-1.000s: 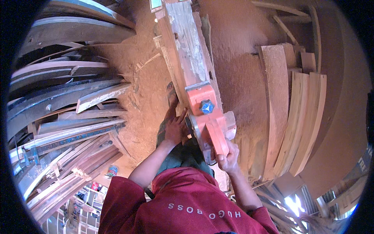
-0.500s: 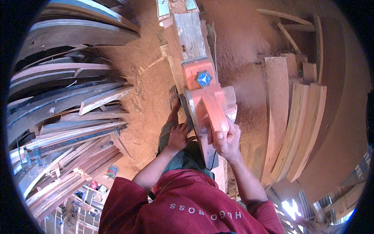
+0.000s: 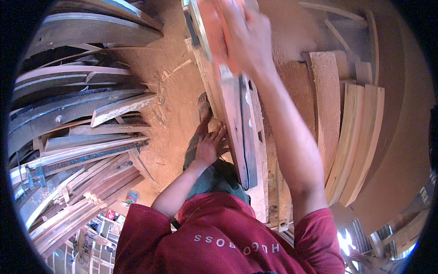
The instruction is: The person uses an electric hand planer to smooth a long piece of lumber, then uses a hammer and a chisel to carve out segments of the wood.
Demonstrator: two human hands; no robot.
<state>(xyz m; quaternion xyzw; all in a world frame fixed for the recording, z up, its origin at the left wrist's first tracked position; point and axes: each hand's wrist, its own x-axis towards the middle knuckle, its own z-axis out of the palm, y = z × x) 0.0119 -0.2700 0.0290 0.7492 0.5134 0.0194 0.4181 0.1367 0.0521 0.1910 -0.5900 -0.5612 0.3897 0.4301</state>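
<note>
An orange electric hand planer sits toward the far end of a long wooden board, partly cut off by the top of the view. My right hand is closed round its handle, the arm stretched far forward. Freshly planed, reddish wood shows on the board's near part. A black power cord trails back from the planer along the board. My left hand lies against the board's left side, fingers outstretched, gripping nothing. The planer's sole is hidden.
Stacked planks and beams crowd the left side. On the right, several boards lie side by side. Sawdust covers the floor, and a small can stands near the lumber at lower left.
My right hand has pushed the planer forward along the board, away from my body, uncovering planed wood behind it. My left hand has moved slightly up beside the board.
</note>
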